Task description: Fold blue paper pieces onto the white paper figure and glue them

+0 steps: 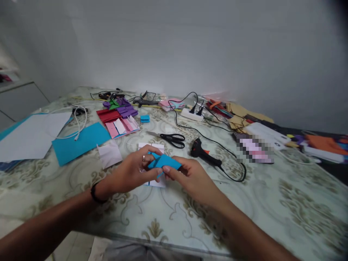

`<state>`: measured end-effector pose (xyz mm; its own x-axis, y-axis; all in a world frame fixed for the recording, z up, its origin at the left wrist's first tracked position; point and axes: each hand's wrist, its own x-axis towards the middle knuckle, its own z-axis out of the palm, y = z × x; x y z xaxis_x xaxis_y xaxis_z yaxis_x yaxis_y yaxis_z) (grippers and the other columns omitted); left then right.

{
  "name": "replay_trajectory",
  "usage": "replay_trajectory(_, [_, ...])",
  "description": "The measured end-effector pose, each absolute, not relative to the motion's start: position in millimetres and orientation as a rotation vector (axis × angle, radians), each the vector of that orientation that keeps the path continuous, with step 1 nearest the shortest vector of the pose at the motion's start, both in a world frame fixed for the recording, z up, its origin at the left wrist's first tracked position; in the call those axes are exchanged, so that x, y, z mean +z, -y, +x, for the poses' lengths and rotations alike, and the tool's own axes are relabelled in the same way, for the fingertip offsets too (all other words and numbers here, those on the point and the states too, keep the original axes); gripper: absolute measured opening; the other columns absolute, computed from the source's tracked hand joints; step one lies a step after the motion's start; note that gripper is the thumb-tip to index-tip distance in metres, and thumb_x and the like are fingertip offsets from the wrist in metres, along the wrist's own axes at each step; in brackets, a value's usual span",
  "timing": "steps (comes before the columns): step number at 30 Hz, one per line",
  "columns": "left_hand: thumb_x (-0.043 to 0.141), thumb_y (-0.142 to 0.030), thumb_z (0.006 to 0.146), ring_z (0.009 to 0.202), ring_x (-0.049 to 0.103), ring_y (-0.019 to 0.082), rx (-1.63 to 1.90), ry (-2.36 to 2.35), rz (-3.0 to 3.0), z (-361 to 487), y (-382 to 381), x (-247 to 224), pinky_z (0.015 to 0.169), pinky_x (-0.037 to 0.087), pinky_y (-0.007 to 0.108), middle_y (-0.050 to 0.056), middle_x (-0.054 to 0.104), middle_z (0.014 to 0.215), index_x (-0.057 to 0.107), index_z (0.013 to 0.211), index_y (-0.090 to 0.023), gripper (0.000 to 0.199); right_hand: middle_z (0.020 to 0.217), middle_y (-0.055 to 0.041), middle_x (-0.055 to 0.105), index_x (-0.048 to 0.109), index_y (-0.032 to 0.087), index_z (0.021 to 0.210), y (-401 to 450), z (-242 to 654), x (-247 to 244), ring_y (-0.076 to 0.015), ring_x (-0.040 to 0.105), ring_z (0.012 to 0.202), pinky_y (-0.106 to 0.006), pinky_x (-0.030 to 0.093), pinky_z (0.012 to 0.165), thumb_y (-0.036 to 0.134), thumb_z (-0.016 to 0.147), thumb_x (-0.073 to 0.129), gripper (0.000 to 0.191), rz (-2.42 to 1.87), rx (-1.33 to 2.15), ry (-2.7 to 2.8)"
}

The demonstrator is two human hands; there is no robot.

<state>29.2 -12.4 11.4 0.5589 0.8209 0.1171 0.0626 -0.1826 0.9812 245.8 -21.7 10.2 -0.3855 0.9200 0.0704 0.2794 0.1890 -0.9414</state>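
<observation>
A small piece of folded blue paper [166,163] is held between my two hands above the table. My left hand [136,168], with a ring and a dark wristband, pinches its left end. At the right end, my right hand [190,175] grips it with the thumb on top. Beneath the hands lies a white folded paper [157,182], partly covered by them. Black-handled scissors [172,139] rest just beyond, and a black glue gun [205,154] lies to the right of them. A crumpled white paper square [110,154] is left of my left hand.
Blue sheets [81,143] and white sheets [35,134] lie at the left near a white cable [86,119]. Folded coloured papers [122,127] sit behind. A power strip [191,115] with black cords stands at the back. A phone [254,148] is at the right.
</observation>
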Motion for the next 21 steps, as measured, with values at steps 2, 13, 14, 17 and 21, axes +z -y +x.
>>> replay_trajectory(2, [0.071, -0.03, 0.095, 0.079, 0.075, 0.017, 0.801, -0.787, 1.618, 22, 10, 13, 0.066, 0.056, 0.026, 0.001, 0.071, 0.088, 0.05, 0.129, -0.019, 0.041, 0.074, -0.0012, 0.068, 0.068, 0.018, 0.079, 22, 241, 10, -0.0164, 0.058, 0.07, -0.027, 0.044, 0.066, 0.042, 0.094, 0.065, 0.028, -1.122, 1.191, 1.777])
replay_trajectory(13, [0.066, -0.042, 0.097, 0.06, 0.049, 0.01, 0.732, -0.929, 1.944, 22, 9, 7, 0.055, 0.043, 0.021, -0.005, 0.046, 0.063, 0.049, 0.07, -0.018, 0.04, 0.067, 0.0012, 0.06, 0.067, 0.018, 0.075, 25, 240, -9, -0.0147, 0.049, 0.064, -0.026, 0.038, 0.06, 0.05, 0.086, 0.072, 0.034, -1.214, 1.193, 1.746])
replay_trajectory(14, [0.065, -0.042, 0.098, 0.06, 0.051, 0.011, 0.744, -0.933, 1.907, 23, 10, 7, 0.055, 0.045, 0.021, -0.005, 0.047, 0.063, 0.049, 0.07, -0.018, 0.04, 0.067, 0.0011, 0.06, 0.067, 0.019, 0.076, 23, 241, -8, -0.0151, 0.05, 0.065, -0.027, 0.038, 0.061, 0.051, 0.085, 0.073, 0.034, -1.205, 1.204, 1.731])
replay_trajectory(17, [0.063, -0.044, 0.099, 0.065, 0.061, 0.013, 0.718, -0.938, 1.827, 24, 11, 10, 0.059, 0.053, 0.022, -0.001, 0.061, 0.068, 0.056, 0.073, -0.017, 0.038, 0.068, 0.0001, 0.063, 0.066, 0.019, 0.074, 20, 243, -8, -0.0161, 0.055, 0.067, -0.028, 0.041, 0.065, 0.052, 0.088, 0.07, 0.036, -1.179, 1.201, 1.744])
replay_trajectory(21, [0.063, -0.042, 0.099, 0.065, 0.067, 0.014, 0.702, -0.959, 1.866, 23, 10, 9, 0.058, 0.054, 0.021, 0.0, 0.067, 0.068, 0.062, 0.074, -0.016, 0.036, 0.068, -0.001, 0.066, 0.065, 0.018, 0.073, 19, 243, -9, -0.0166, 0.059, 0.067, -0.028, 0.045, 0.067, 0.053, 0.088, 0.072, 0.039, -1.134, 1.205, 1.764])
